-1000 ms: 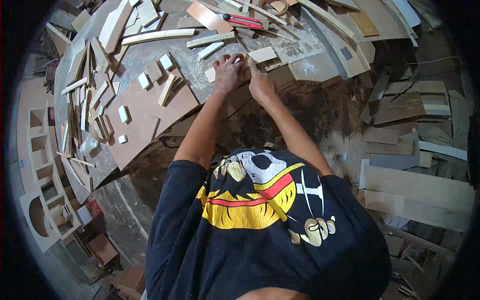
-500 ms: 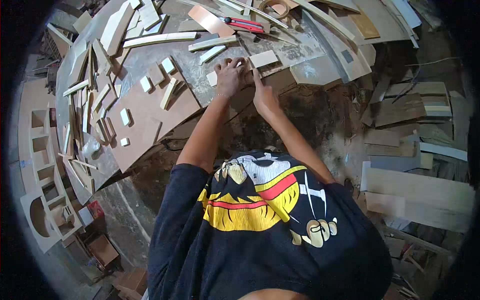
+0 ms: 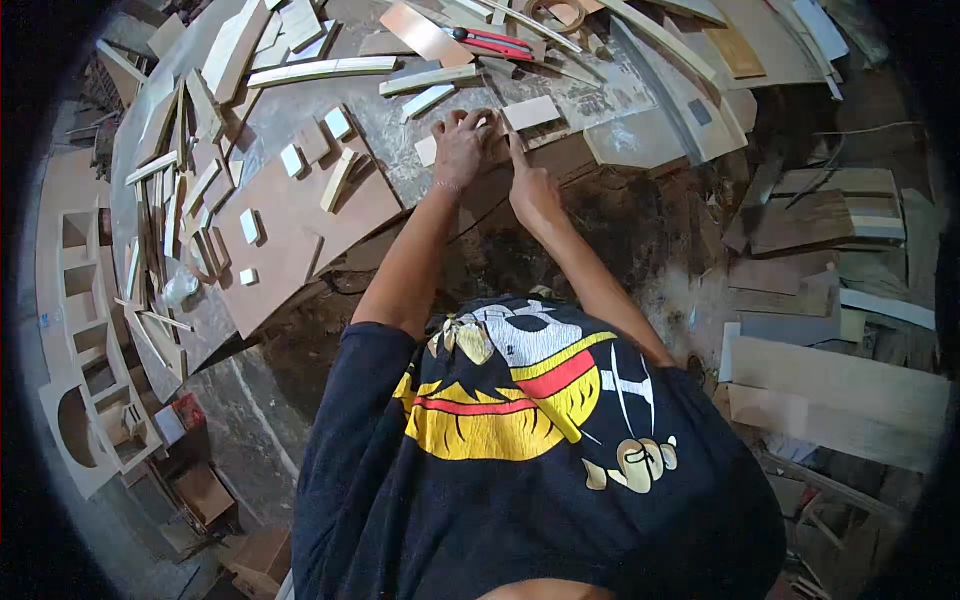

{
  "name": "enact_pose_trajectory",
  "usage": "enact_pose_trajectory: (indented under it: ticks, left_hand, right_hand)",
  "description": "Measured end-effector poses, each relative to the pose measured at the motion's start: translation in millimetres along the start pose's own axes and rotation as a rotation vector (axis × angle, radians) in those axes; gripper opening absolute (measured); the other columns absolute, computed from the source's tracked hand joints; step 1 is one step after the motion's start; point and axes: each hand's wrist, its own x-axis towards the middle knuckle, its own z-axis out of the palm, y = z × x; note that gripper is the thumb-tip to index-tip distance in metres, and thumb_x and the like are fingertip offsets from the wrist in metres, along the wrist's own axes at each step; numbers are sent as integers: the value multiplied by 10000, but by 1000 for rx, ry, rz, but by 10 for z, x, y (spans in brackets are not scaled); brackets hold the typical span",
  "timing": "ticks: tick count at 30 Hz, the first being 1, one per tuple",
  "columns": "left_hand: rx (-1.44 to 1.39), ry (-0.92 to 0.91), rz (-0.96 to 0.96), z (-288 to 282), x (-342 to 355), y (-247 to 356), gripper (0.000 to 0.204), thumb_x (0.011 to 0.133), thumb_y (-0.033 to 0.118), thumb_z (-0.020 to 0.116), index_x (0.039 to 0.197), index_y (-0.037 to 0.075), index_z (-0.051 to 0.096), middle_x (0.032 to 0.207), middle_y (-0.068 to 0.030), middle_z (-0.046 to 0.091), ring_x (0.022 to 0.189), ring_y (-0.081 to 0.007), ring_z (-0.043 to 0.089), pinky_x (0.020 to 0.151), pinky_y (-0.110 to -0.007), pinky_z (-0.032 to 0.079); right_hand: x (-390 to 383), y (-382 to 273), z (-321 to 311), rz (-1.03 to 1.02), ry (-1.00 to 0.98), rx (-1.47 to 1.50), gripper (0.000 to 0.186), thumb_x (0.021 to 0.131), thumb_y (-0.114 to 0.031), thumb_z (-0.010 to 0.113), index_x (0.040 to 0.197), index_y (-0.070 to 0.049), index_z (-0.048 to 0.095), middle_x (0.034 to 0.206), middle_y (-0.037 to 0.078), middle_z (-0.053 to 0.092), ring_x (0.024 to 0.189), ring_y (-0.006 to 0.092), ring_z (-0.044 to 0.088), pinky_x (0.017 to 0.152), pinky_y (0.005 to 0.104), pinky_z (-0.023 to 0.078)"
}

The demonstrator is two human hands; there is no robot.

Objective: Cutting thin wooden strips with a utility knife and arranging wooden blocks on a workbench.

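A pale wooden strip (image 3: 532, 113) lies across the near edge of the workbench. My left hand (image 3: 460, 152) is bent over its middle, fingers curled and pressing on it; the strip's left end shows beside the wrist. My right hand (image 3: 533, 192) is at the bench edge just right of the left one, its index finger stretched toward the strip and the other fingers closed. Whatever thin thing it may hold is too small to make out. Beyond the hands lie a short pale wood stick (image 3: 428, 102) and a red utility knife (image 3: 492, 43).
A brown board (image 3: 290, 240) with several small white-topped blocks lies on the left of the bench. Wood offcuts (image 3: 205, 105) pile up at the far left. A roll of tape (image 3: 556, 12) sits at the back. Larger boards (image 3: 830, 390) are stacked at the right.
Both hands stay at the strip with only slight shifts of the fingers. The whole view has moved slightly.
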Motion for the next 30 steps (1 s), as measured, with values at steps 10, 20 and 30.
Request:
enact_pose_trajectory:
  ticks: [10,20,30]
  left_hand:
    - [-2,-8,-24,-48,11,16,213,722,267,542,902,190,626,1087,50,493,986,-227,427,798,-431,292]
    - [6,23,-8,-23,12,11,189,708,219,543,865,163,631,1093,31,482,992,-222,423,788,-440,312]
    - [10,18,-13,-64,19,38,198,720,234,538,887,174,628,1091,34,489,977,-219,429,780,-420,304]
  right_hand:
    - [18,19,17,53,-102,-48,643,743,-4,363,1331,-135,139,674,264,551,636,391,562,603,466,446]
    - [20,-38,-80,50,-85,17,634,763,-9,377,1331,-158,137,746,265,559,727,396,563,678,466,443]
    - [8,-35,-80,77,-115,26,600,773,-22,335,1327,-171,160,723,290,547,703,417,557,672,466,436]
